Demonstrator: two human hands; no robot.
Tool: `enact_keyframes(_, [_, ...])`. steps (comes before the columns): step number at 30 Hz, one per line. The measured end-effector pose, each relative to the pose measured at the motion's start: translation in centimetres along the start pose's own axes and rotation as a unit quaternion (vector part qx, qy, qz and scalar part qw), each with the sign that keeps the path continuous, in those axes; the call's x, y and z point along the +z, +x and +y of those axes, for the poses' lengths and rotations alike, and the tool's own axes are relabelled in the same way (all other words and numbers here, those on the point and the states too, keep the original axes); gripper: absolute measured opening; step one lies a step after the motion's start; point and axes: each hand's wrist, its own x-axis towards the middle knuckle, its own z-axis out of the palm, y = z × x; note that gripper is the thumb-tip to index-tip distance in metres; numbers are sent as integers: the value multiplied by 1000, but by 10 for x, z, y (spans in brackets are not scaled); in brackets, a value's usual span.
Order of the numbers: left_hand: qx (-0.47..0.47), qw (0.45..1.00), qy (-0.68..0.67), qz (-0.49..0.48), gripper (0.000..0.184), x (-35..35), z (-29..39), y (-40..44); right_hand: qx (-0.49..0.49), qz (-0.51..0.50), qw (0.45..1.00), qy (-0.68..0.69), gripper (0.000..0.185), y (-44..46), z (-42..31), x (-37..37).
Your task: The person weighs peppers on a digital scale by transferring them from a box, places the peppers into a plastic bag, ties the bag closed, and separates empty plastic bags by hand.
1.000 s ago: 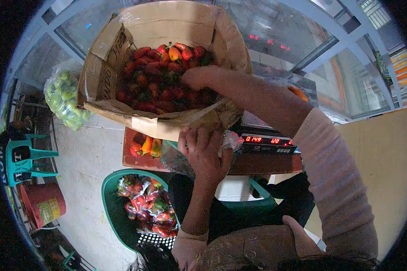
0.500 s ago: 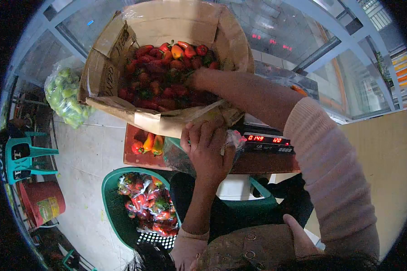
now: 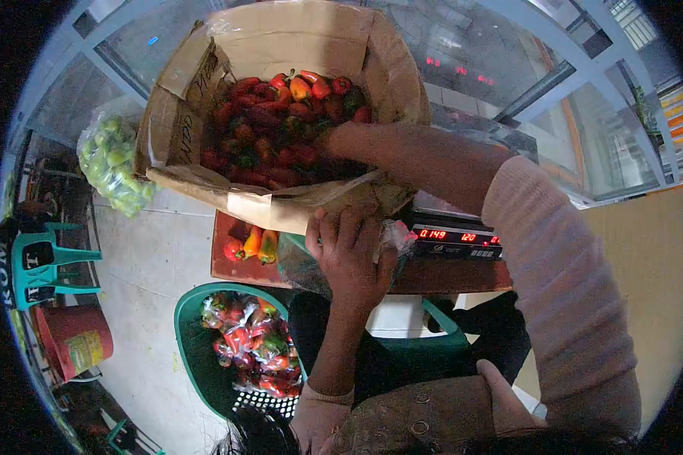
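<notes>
A large cardboard box [image 3: 277,214] holds many red, orange and dark green peppers [image 3: 269,125]. My right hand [image 3: 338,144] reaches down among them, its fingers hidden in shadow and by the peppers. At the box's near edge, my left hand [image 3: 350,254] has its fingers bent over the cardboard. Crumpled clear plastic [image 3: 397,236] lies beside its thumb. Just right of that hand, a digital scale [image 3: 455,241] is lit with red digits reading 0.149 and 120.
A green basket [image 3: 186,322] holds several bagged peppers. Loose peppers [image 3: 252,245] lie on the brown tabletop [image 3: 448,279]. On the left are a bag of green vegetables [image 3: 116,163], a teal stool [image 3: 53,267] and a red bin [image 3: 76,341]. Glass panels stand behind the box.
The whole view has shifted slightly. My right hand is still in the box, a little lower among the peppers. The left stays at the box's edge.
</notes>
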Motion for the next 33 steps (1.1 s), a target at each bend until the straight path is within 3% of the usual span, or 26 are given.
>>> enact_keyframes(20, [10,1000,4,0,42,-2,3,4,72,-202,971,-106,36,10,22,-22])
enact_keyframes(22, [3,1000,-1,-2,42,-1,2,2,72,-197,972,-104,36,5,19,-29])
enact_keyframes(26, [-5,999,-9,-34,42,-4,2,4,39,-159,986,22,30,-16,8,-80])
enact_keyframes(29, [-3,1000,-3,-23,43,-1,1,2,-4,-63,989,134,22,-5,28,-69])
enact_keyframes(33, [-9,999,7,-34,43,-3,2,1,-19,9,979,204,28,0,28,-76])
